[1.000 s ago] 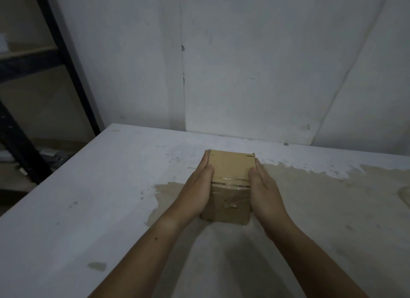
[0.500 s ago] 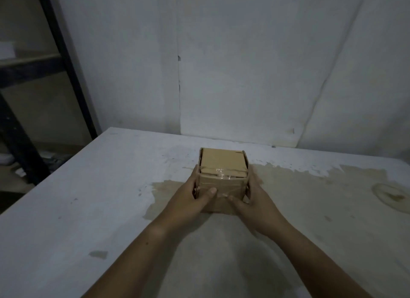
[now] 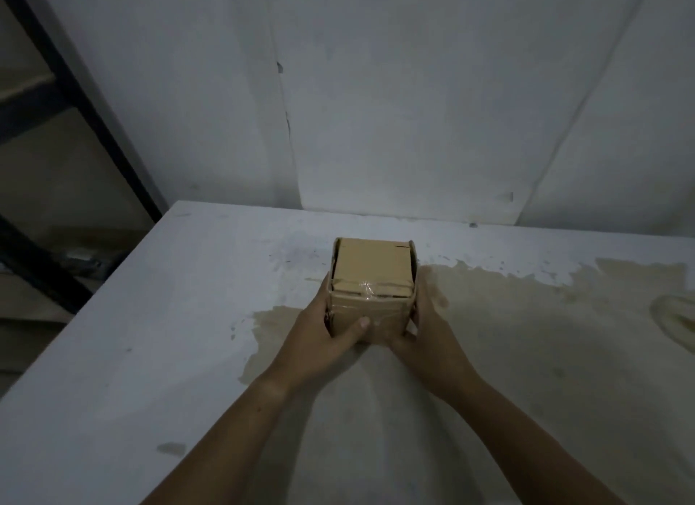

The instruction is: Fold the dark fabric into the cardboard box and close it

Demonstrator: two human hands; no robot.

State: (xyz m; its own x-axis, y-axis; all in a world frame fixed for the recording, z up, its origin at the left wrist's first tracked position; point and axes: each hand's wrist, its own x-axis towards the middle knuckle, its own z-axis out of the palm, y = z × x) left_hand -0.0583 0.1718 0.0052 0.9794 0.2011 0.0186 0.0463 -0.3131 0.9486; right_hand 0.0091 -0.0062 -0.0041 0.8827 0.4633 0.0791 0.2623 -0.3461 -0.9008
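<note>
A small brown cardboard box (image 3: 372, 271) stands on the white table (image 3: 150, 335) with its top flaps folded down and clear tape across the front edge. A thin dark strip shows at the box's right rim; the dark fabric is otherwise hidden. My left hand (image 3: 323, 331) grips the box's near left side, thumb across the front face. My right hand (image 3: 425, 328) holds the near right side, fingers wrapped around the corner.
The table's paint is worn to a tan patch (image 3: 526, 316) around and right of the box. A pale wall (image 3: 376, 110) rises just behind the table. A dark metal shelf frame (image 3: 75, 91) stands past the table's left edge.
My hands slid from the box's two sides down to its near lower corners, thumbs now on the front face. The box stayed in about the same spot on the table.
</note>
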